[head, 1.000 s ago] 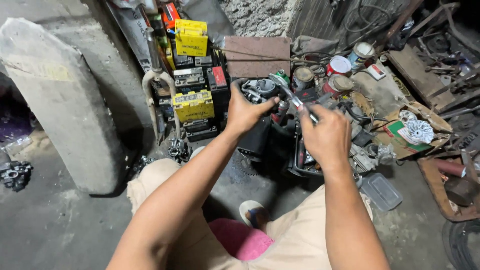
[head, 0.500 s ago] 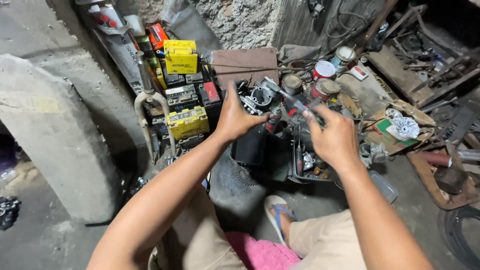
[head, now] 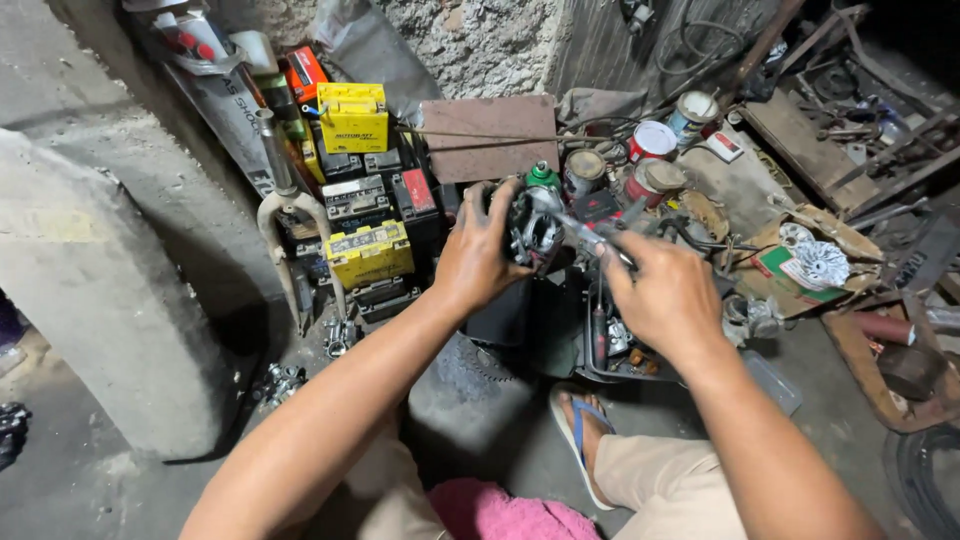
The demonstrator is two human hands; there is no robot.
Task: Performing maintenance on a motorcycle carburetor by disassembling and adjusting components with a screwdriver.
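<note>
My left hand (head: 478, 252) grips a grey metal engine part (head: 532, 232), held up in front of me above a dark tray of tools. My right hand (head: 665, 292) is closed around the handle of a slim metal tool (head: 590, 238) whose tip rests on that part. Both forearms reach forward from the bottom of the head view. A green cap (head: 543, 176) shows just behind the part.
Yellow and black batteries (head: 368, 252) are stacked at the left by a concrete pillar (head: 95, 290). Paint cans (head: 652, 140) and scrap metal crowd the back and right. My foot in a blue-strapped sandal (head: 580, 440) rests below the tool tray (head: 610, 345).
The view has tilted so the hands sit lower in the frame. Both hands keep their hold on the part and the tool, with only slight shifts.
</note>
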